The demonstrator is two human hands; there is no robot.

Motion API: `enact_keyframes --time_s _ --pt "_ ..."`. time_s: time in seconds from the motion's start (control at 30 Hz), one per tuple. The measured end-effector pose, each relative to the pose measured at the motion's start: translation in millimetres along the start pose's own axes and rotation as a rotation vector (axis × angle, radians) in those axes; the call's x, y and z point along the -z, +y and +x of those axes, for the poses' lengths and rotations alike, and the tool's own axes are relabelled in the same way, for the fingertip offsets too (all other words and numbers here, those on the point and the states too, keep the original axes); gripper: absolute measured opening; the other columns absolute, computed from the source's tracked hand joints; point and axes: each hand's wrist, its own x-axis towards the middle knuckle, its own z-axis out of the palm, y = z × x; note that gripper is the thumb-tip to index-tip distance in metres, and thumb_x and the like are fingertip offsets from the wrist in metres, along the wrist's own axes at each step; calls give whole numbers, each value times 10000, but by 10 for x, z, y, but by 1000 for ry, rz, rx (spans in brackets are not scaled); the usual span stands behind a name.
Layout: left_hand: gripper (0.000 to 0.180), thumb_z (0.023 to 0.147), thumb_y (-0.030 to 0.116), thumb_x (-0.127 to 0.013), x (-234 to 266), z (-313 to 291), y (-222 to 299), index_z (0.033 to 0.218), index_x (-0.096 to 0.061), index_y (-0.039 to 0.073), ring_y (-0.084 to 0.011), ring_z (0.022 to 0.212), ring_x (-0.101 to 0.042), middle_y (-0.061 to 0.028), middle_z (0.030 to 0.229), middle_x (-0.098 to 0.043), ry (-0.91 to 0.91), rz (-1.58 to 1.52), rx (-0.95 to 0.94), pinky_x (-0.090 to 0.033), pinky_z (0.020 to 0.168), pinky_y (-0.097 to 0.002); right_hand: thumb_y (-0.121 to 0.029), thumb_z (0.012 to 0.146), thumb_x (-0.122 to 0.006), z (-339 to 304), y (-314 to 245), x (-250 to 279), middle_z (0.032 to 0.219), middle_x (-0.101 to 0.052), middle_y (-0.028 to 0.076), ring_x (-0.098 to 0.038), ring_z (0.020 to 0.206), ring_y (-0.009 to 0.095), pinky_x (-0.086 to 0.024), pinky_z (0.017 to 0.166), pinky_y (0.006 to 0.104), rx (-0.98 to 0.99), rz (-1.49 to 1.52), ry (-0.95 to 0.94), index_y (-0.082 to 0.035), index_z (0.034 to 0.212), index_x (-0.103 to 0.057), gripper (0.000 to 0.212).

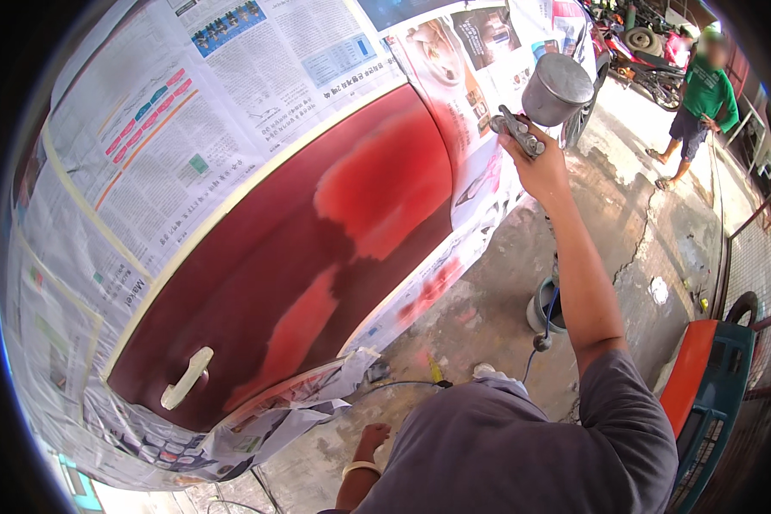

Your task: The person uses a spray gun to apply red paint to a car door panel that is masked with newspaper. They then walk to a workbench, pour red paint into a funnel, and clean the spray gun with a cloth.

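Note:
My right hand (540, 167) is wrapped round a metal paint spray gun (519, 135), raised at the far right end of the panel. A grey metal paint cup (560, 89) sits on top of the gun. Before me is a dark red car door (231, 283), with a bright red patch (377, 188) towards its right end and another lower down. Yellowish tape covers the door handle (188, 378). Low by my body, below the door's lower edge, my left hand (375, 435) hangs with its fingers curled in and nothing visible in them.
Taped newspaper (188, 128) masks the car around the door. A bucket (543, 307) and a blue hose (552, 310) are on the concrete floor. An orange and teal vehicle part (711, 377) stands at right. Farther off are a person in green (708, 98) and motorcycles (647, 64).

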Motion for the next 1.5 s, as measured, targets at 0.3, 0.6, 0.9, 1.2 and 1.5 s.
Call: enact_keyframes --time_s 0.3,0.6,0.9,1.2,1.5 --pt "332 941 311 -753 244 -61 130 1146 -776 51 -189 860 -767 -71 1016 -785 -47 -47 32 -579 682 -345 -265 970 -776 -534 -426 -220 842 -709 8 -566 677 50 -464 597 244 69 278 -271 -14 1144 -743 307" --pt "333 934 282 -764 213 -78 121 1161 -778 38 -186 845 -762 -88 1002 -788 -66 -35 38 -575 670 -345 -247 956 -781 -1551 -400 -62 927 -757 49 -696 726 90 -504 496 236 -260 432 -727 -12 1297 -681 426" --pt "293 906 268 -785 -23 462 -766 1036 -803 6 -192 755 -750 -122 890 -787 -91 -22 11 -597 722 -371 -226 940 -805 -3240 423 -386 935 -716 -1 -573 661 54 -504 583 246 -524 272 -598 -40 1436 -605 566" --pt "717 1027 186 -668 409 -27 1755 1642 -298 184 -203 1072 -665 -83 1342 -654 -613 -754 -339 -539 906 -340 -169 971 -737 -3927 501 -407 901 -712 11 -577 629 59 -497 543 259 -628 81 -296 -58 1461 -592 523" --pt "329 1054 195 -641 892 -330 3400 1353 -652 57 -144 1056 -666 -71 1184 -742 -519 -520 -805 -518 952 -313 -163 981 -720 -3960 313 -507 886 -704 12 -586 660 63 -496 562 247 -639 91 -124 -39 1436 -607 486"
